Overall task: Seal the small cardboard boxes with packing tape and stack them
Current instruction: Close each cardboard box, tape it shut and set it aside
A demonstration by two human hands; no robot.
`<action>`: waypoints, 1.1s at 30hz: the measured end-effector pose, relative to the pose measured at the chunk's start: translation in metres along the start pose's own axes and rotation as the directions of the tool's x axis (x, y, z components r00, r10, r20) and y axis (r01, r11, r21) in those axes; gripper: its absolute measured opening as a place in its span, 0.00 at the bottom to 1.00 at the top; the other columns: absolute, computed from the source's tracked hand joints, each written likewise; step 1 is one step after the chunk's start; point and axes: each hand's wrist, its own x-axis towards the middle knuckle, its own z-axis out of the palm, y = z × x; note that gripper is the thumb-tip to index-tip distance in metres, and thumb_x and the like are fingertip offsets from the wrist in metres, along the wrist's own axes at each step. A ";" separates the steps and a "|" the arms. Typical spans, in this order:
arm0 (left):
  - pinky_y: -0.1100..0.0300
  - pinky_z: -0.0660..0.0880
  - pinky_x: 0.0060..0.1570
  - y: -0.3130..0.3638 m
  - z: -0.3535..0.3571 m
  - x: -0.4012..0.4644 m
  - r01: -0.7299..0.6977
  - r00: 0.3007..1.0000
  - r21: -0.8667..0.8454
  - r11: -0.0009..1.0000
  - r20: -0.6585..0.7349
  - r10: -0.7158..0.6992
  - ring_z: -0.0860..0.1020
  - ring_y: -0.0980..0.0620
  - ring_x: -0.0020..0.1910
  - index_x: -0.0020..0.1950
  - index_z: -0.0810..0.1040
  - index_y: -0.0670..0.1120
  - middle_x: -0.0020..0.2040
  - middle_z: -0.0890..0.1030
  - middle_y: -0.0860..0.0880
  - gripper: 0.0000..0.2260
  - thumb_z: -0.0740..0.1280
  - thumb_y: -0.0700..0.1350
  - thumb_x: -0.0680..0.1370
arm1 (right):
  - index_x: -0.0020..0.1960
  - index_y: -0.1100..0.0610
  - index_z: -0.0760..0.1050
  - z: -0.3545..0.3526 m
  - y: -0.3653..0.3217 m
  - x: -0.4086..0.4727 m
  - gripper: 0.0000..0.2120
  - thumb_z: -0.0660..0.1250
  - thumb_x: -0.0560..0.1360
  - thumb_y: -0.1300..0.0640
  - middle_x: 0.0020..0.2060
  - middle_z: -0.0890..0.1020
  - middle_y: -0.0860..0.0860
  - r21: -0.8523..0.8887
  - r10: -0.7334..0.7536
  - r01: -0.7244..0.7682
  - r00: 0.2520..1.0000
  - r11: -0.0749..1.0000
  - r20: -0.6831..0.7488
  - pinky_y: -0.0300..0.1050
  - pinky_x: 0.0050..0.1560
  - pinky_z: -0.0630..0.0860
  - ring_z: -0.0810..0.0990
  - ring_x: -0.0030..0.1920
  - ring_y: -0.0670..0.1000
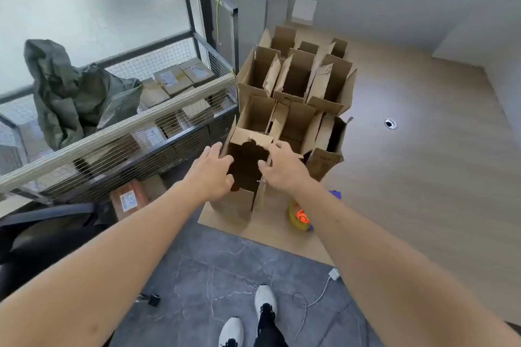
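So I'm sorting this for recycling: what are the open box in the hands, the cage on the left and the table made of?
The box looks like plain brown corrugated cardboard, matte, with rough cut flap edges. The cage seems to be dark painted metal framing with thin wire mesh. The table shows pale wood grain, probably laminate; hard to be sure.

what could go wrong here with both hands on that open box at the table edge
The near box sits at the table's front edge; a pull by the left hand or right hand could tip it off. Its flaps touch the other open boxes, which might topple. The tape dispenser nearby could get knocked.
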 end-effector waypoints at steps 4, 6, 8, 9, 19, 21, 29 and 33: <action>0.51 0.75 0.66 -0.006 0.008 0.009 0.114 0.989 -0.056 0.992 0.106 -0.107 0.71 0.40 0.72 0.79 0.64 0.50 0.80 0.59 0.43 0.23 0.60 0.53 0.84 | 0.75 0.53 0.68 -0.001 0.004 0.031 0.23 0.65 0.82 0.49 0.75 0.63 0.52 0.021 0.049 -0.048 0.996 0.999 -0.079 0.43 0.55 0.73 0.75 0.68 0.55; 0.53 0.77 0.61 -0.011 0.014 0.013 0.148 0.982 -0.108 0.983 0.135 -0.133 0.76 0.44 0.66 0.78 0.65 0.49 0.74 0.68 0.43 0.23 0.59 0.54 0.84 | 0.75 0.54 0.69 0.000 0.003 0.044 0.23 0.66 0.81 0.51 0.74 0.64 0.53 0.067 0.081 -0.075 0.992 0.995 -0.095 0.43 0.57 0.72 0.74 0.68 0.55; 0.54 0.77 0.59 -0.013 0.015 0.012 0.168 0.980 -0.154 0.974 0.130 -0.148 0.77 0.47 0.62 0.77 0.66 0.48 0.69 0.73 0.45 0.22 0.60 0.53 0.84 | 0.75 0.56 0.69 0.001 0.002 0.051 0.24 0.68 0.80 0.56 0.75 0.65 0.54 0.092 0.099 -0.092 0.992 0.992 -0.078 0.43 0.60 0.71 0.73 0.70 0.55; 0.54 0.77 0.59 -0.015 0.016 0.012 0.172 0.981 -0.171 0.970 0.125 -0.151 0.77 0.47 0.61 0.77 0.67 0.48 0.68 0.74 0.46 0.23 0.61 0.53 0.83 | 0.76 0.57 0.68 0.003 0.003 0.053 0.25 0.68 0.80 0.59 0.74 0.65 0.54 0.098 0.102 -0.095 0.992 0.991 -0.071 0.41 0.60 0.70 0.72 0.70 0.56; 0.51 0.75 0.66 -0.056 0.017 -0.016 0.140 0.983 -0.226 0.964 0.152 -0.107 0.74 0.45 0.68 0.81 0.62 0.49 0.73 0.71 0.47 0.32 0.68 0.43 0.78 | 0.75 0.55 0.65 0.023 -0.005 0.043 0.39 0.80 0.69 0.58 0.67 0.71 0.55 0.167 0.305 -0.305 0.952 0.938 0.023 0.49 0.55 0.77 0.75 0.66 0.58; 0.51 0.75 0.66 -0.066 0.016 -0.027 0.117 0.986 -0.215 0.970 0.145 -0.086 0.74 0.45 0.69 0.80 0.64 0.49 0.73 0.71 0.48 0.32 0.69 0.40 0.77 | 0.71 0.57 0.70 0.030 -0.008 0.035 0.36 0.81 0.68 0.55 0.65 0.76 0.54 0.148 0.325 -0.322 0.946 0.935 0.003 0.50 0.58 0.77 0.76 0.65 0.57; 0.47 0.75 0.67 -0.084 -0.007 -0.071 -0.042 0.994 -0.136 0.990 0.095 0.055 0.73 0.45 0.71 0.80 0.65 0.51 0.75 0.70 0.50 0.30 0.67 0.41 0.78 | 0.48 0.53 0.81 0.060 -0.010 -0.019 0.10 0.65 0.77 0.48 0.47 0.81 0.54 0.222 0.349 -0.319 0.930 0.921 -0.112 0.57 0.44 0.84 0.84 0.44 0.58; 0.46 0.75 0.66 -0.070 -0.024 -0.079 -0.136 0.988 -0.085 0.987 0.066 0.142 0.74 0.47 0.69 0.78 0.67 0.52 0.72 0.72 0.51 0.29 0.68 0.43 0.77 | 0.46 0.56 0.77 0.035 -0.025 -0.058 0.15 0.62 0.83 0.46 0.40 0.78 0.52 0.290 0.406 -0.332 0.878 0.898 -0.252 0.49 0.40 0.78 0.80 0.41 0.53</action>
